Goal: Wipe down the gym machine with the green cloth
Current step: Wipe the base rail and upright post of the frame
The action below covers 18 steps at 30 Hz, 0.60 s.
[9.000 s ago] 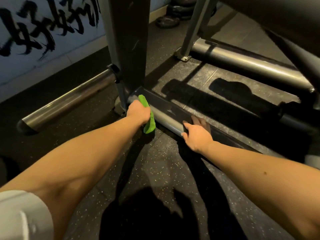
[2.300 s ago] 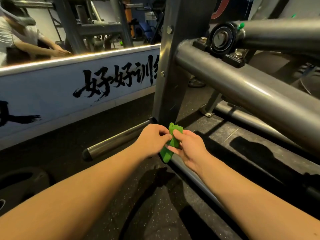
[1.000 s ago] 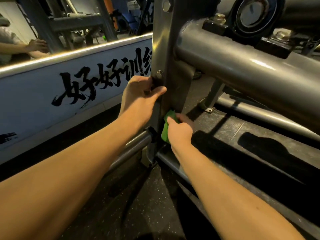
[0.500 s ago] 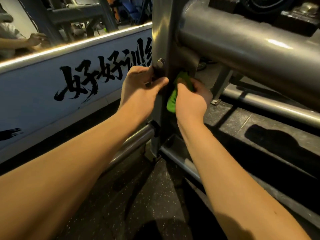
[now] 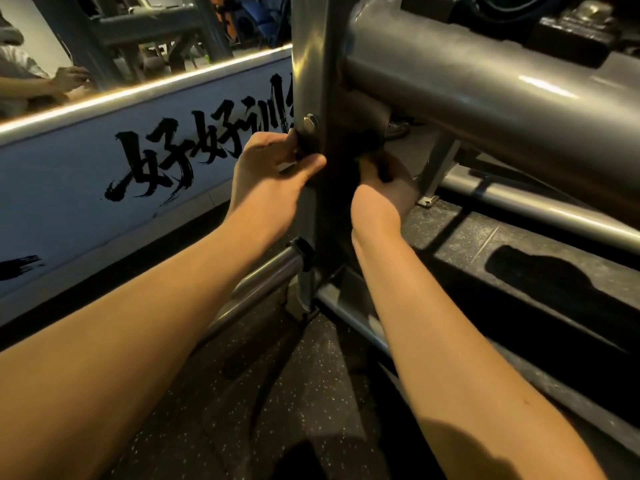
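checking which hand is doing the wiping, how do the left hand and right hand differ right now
The left hand grips the lit left edge of the upright post, thumb across its front; the right hand sits in shadow on the post's right side, under the big tube. The left hand has no cloth; the right hand holds the green cloth, only a sliver showing. Both are at about the same height on the post.

The floor (image 5: 277, 393) is dark rubber flecked with pale specks. Seams between its tiles show on the right, and hard shadows fall across it. Along the left runs a low white wall (image 5: 69, 202) painted with bold black brush lettering (image 5: 194, 143). A warm light strip (image 5: 138, 90) glows along its top edge, below a mirror (image 5: 156, 26) that reflects grey metal frames.
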Tool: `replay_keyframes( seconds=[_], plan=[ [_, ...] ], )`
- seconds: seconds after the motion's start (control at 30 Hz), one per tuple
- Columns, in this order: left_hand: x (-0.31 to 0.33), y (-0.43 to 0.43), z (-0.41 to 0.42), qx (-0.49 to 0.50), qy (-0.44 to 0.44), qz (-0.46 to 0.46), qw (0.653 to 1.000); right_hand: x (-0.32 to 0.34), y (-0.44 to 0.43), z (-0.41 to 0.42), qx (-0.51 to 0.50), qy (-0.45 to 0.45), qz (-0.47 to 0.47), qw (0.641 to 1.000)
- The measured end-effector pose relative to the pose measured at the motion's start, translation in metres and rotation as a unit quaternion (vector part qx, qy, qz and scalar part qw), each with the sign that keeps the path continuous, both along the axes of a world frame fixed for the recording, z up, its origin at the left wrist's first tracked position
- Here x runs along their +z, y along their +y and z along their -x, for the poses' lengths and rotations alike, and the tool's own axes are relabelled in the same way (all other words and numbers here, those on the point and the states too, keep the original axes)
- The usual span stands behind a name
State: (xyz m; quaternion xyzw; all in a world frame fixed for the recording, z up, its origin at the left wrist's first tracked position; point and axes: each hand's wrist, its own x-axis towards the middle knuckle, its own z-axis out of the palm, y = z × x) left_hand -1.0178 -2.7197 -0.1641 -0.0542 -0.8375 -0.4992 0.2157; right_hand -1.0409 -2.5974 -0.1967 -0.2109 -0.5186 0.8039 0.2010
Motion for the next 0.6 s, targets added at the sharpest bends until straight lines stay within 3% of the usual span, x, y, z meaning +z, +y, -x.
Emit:
replay_keyframes(
  seconds=[0.17,0.4,0.6],
  plan=[
    [-0.022,0.002,-0.001,0.011,-0.027,-0.102,0.994,-0.043,-0.036,-0.01,-0.029,0.046,-0.07,0.996],
    [-0.058,-0.001,0.001,0.01,-0.098,-0.152,0.983,-0.108,-0.046,-0.024,0.13,-0.133,-0.124,0.975],
    [-0.084,-0.003,-0.001,0.028,-0.151,-0.128,0.98,-0.052,-0.016,0.005,0.018,-0.036,-0.003,0.999]
  ],
)
